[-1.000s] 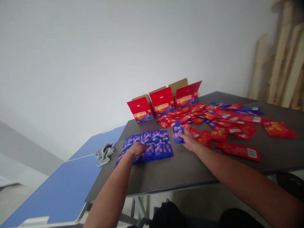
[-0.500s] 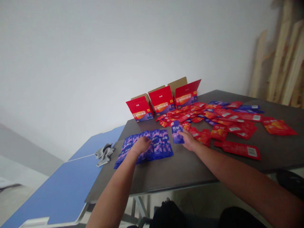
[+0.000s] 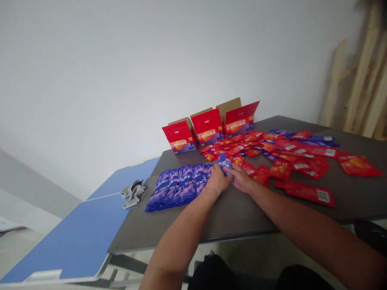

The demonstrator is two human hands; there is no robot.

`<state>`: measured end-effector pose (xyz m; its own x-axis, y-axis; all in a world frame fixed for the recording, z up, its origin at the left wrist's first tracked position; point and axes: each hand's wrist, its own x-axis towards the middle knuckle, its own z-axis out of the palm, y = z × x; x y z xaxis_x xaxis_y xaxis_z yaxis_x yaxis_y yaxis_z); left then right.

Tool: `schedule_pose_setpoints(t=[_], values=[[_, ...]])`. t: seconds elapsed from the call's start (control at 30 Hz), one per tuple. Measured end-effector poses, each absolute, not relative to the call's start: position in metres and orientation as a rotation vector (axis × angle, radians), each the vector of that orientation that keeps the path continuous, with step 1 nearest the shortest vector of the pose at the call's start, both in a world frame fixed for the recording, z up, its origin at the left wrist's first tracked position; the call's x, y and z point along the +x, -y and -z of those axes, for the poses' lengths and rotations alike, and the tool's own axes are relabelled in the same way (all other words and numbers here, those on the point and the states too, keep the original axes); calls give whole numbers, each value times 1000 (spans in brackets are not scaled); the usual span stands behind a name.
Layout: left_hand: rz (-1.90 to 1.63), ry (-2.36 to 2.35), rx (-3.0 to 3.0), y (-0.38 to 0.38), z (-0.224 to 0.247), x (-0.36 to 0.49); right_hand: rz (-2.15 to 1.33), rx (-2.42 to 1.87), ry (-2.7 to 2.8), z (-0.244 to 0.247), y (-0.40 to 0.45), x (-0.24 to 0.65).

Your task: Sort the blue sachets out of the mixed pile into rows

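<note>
You have a purple pouch [image 3: 223, 161] upright between both hands, neck up and printed face toward you, probably so the front can be checked. It sits over the bench [image 3: 242, 215], between the laid-out purple pouches [image 3: 179, 187] and the red heap [image 3: 237, 150]. Your right hand [image 3: 241, 177] pinches its lower right side, thumb in front; your left hand [image 3: 220, 177] is curled in against its left side, though I cannot tell whether those fingers grip it.

The purple pouches overlap in rows by the bench's left edge, likely to keep them orderly; the red heap, with some purple mixed in, spreads toward the far right corner. Three cartons [image 3: 208, 131] line the far edge, lids up, presumably for easy access.

Their fronts seem to read 红黑枸杞原浆, with "40" at the lower left. Your pouch's white lettering starts with 纯 (the second character is too soft to trust). A red pouch [image 3: 308, 194] near the front edge shows a barcode-like patch.
</note>
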<state>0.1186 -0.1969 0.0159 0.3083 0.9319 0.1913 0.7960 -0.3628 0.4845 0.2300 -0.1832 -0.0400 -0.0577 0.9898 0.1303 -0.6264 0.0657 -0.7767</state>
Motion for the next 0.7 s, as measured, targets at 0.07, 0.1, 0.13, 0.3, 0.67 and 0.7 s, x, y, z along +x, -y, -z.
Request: schedule_pose_setpoints(t=[0.07,0.1,0.13,0.3,0.67,0.7], values=[[-651,-1589,2245,198,-18,120,-1485,-545,825,39,185,230],[-652,-1603,2241,198,-21,119,-1502,-524,823,38,185,230],[-652,-1621,2245,199,-24,115,-1521,-506,818,38,186,230],[-475,-1923,2237,191,-56,59,-1620,-531,848,41,186,231],[133,-2259,2110,181,-64,-59,-1529,-626,979,44,187,230],[156,-2253,2110,182,-62,-60,-1528,-632,978,44,186,230]])
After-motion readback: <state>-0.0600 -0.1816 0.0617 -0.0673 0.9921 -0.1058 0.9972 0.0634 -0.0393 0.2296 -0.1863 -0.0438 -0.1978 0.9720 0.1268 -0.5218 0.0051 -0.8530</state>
